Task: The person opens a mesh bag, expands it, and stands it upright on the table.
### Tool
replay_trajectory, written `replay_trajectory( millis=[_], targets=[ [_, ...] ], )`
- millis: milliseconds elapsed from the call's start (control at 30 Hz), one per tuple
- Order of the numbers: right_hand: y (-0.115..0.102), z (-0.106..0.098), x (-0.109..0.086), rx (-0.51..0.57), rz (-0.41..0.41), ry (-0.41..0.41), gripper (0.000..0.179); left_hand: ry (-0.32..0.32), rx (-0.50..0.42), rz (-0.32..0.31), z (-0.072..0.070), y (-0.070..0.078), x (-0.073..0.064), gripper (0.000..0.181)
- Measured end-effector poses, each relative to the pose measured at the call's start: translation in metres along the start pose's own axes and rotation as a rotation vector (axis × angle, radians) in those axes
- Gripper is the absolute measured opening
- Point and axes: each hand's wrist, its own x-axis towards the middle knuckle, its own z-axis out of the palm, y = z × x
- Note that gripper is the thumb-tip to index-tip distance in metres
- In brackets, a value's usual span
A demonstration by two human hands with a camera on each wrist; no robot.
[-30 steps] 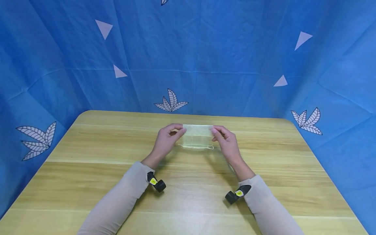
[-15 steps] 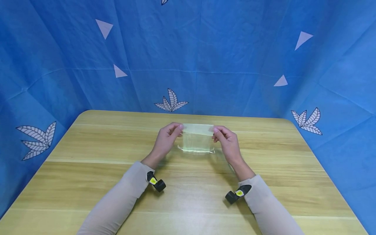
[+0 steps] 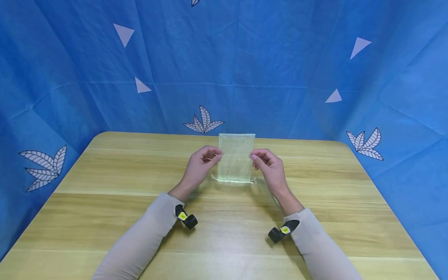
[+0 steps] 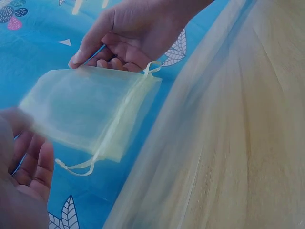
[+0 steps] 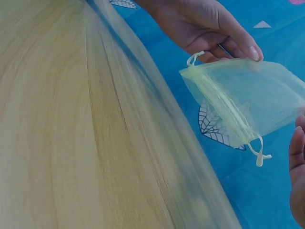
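Observation:
A sheer pale-yellow organza drawstring pouch (image 3: 236, 157) is spread flat between my two hands in the head view. Its plain closed end points up, and the gathered mouth with the cord (image 3: 233, 180) is at the lower end. My left hand (image 3: 201, 165) pinches the left side edge between thumb and fingers, while my right hand (image 3: 270, 168) pinches the right one. Small cord loops stick out at both sides of the mouth. In the left wrist view, the pouch (image 4: 81, 107) shows see-through, with nothing visible inside it.
A wooden table (image 3: 224, 233) lies under my forearms. Behind and beside it hangs a blue cloth (image 3: 280, 70) with white leaf and triangle prints. Each sleeve cuff carries a small black camera on a strap.
The pouch was folded over and looked short; its closed end has swung up, so it now shows at full length. Both hands have stayed nearly in place at its side edges.

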Motion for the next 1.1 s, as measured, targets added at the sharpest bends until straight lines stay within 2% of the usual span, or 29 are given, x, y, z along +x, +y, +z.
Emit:
replay_trajectory(
  millis=[233,467,700,867,1100],
  targets=[
    [-0.0001,0.0002,0.0008,0.09,0.013,-0.011,0.032,0.0,-0.058,0.01,0.001,0.0016,0.0007,0.027],
    [-0.0012,0.0005,0.0011,0.057,0.028,-0.011,0.032,-0.005,-0.059,0.009,0.0017,0.0013,0.0021,0.045],
    [-0.0015,0.0002,0.0008,-0.011,0.027,0.001,0.019,-0.045,-0.049,-0.01,0.0012,0.002,0.0008,0.039],
    [-0.001,0.0004,0.0008,-0.026,0.025,-0.005,0.017,-0.066,-0.044,-0.04,0.0007,0.0014,0.0011,0.039],
    [-0.0008,0.002,0.0007,-0.026,0.087,-0.021,0.018,-0.062,-0.053,-0.074,-0.0008,0.0015,0.0027,0.037]
  ],
)
